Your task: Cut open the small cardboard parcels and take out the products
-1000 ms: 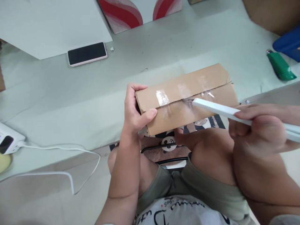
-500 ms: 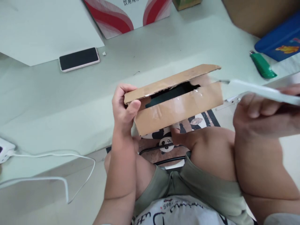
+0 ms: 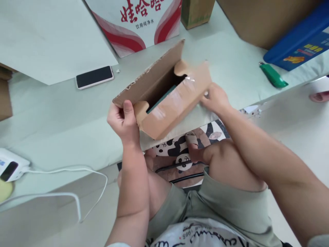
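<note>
A brown cardboard box [image 3: 177, 106] is tilted above the table's front edge, its lid raised and strips of clear tape on its side. Something dark green [image 3: 161, 99] shows inside. My left hand [image 3: 123, 118] grips the box's left end, thumb on the near side of the lid. At the right end, my right hand [image 3: 214, 97] is closed, fingertips at the lower edge of the box; a small pale spot shows by the fingers, too small to name.
On the table [image 3: 64, 123] are a phone [image 3: 95, 77], a white and red carton [image 3: 138, 31], a green comb-like item [image 3: 273, 75] and a blue container [image 3: 295, 44]. A white device [image 3: 12, 164] with a cable lies at the left edge.
The box's lid has opened wider and the box has tilted. My right hand has come in from the far right to the box, and the white tool it held is out of sight.
</note>
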The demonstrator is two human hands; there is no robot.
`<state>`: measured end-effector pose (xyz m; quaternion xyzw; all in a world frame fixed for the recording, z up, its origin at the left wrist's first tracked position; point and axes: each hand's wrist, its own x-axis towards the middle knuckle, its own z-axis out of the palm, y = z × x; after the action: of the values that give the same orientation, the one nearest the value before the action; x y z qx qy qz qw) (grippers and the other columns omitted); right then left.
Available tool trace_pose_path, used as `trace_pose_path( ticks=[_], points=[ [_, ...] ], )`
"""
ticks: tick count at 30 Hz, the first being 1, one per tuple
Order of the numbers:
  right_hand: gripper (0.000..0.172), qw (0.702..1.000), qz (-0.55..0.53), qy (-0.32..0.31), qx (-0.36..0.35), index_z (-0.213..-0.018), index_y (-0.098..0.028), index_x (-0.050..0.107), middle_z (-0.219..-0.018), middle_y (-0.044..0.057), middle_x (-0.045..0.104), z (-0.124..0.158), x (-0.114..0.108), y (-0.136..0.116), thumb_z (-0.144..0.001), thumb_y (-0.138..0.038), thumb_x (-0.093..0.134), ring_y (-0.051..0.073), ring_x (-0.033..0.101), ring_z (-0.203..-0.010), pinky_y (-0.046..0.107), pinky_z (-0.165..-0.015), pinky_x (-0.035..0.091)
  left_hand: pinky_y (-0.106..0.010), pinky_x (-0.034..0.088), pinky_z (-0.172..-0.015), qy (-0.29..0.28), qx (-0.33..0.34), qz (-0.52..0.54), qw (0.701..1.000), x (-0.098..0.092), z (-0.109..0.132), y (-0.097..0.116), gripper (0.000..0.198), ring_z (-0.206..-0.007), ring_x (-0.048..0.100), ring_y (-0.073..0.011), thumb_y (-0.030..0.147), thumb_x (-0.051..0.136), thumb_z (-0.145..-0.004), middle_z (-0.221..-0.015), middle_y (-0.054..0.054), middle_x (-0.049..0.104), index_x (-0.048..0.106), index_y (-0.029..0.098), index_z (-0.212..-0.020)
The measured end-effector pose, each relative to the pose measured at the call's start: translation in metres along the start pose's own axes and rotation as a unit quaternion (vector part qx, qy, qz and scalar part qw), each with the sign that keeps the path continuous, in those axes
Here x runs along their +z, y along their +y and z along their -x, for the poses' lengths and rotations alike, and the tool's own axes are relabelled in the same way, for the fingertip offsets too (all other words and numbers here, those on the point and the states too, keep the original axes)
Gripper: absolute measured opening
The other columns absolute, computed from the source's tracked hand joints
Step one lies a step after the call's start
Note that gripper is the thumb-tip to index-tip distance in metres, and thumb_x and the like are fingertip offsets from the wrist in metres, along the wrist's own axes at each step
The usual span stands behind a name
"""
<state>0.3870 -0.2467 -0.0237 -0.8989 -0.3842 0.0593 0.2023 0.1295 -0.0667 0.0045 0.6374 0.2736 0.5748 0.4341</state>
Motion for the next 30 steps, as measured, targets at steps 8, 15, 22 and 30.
trace_pose_path(
  ticks=[8,15,22,30],
  points=[
    [0.046,0.975,-0.142,0.156,-0.071,-0.138,-0.024,0.059,-0.134,0.015,0.066,0.027,-0.026,-0.039,-0.101,-0.045,0.04,0.031,0.063,-0.127,0.05,-0.106,0.054,-0.031,0.031,-0.057,-0.145,0.207,-0.095,0.963,-0.009,0.005,0.022,0.028,-0.058,0.039,-0.0126,0.036,0.071,-0.086,-0.067,0.005,0.044,0.048,0.023,-0.075],
    [0.067,0.959,-0.161,0.134,-0.193,-0.142,-0.036,0.056,-0.149,0.012,0.053,0.093,-0.042,-0.085,-0.092,-0.079,0.049,0.038,0.048,-0.148,0.058,-0.114,0.051,-0.031,0.035,-0.061,-0.149,0.07,-0.006,0.986,-0.001,0.005,0.018,0.032,-0.058,0.036,-0.0123,0.047,0.076,-0.091,-0.068,0.005,0.042,0.058,0.024,-0.079],
    [0.057,0.947,-0.224,0.176,-0.146,-0.153,-0.032,0.038,-0.16,0.012,0.048,0.061,-0.041,-0.057,-0.103,-0.059,0.031,0.03,0.049,-0.151,0.053,-0.118,0.049,-0.03,0.041,-0.063,-0.045,-0.042,0.055,0.997,-0.02,-0.006,0.017,0.044,-0.067,0.053,-0.0132,0.065,0.086,-0.078,-0.07,0.003,0.06,0.072,0.023,-0.077],
    [0.044,0.976,-0.132,0.014,-0.174,-0.109,-0.032,0.079,-0.159,0.006,0.049,0.07,-0.034,-0.055,-0.096,-0.062,0.051,0.039,0.053,-0.143,0.058,-0.109,0.053,-0.034,0.047,-0.064,-0.122,-0.022,0.127,0.984,-0.03,-0.024,0.005,0.043,-0.069,0.064,-0.0124,0.05,0.095,-0.074,-0.077,0.003,0.068,0.061,0.024,-0.076]
  ],
)
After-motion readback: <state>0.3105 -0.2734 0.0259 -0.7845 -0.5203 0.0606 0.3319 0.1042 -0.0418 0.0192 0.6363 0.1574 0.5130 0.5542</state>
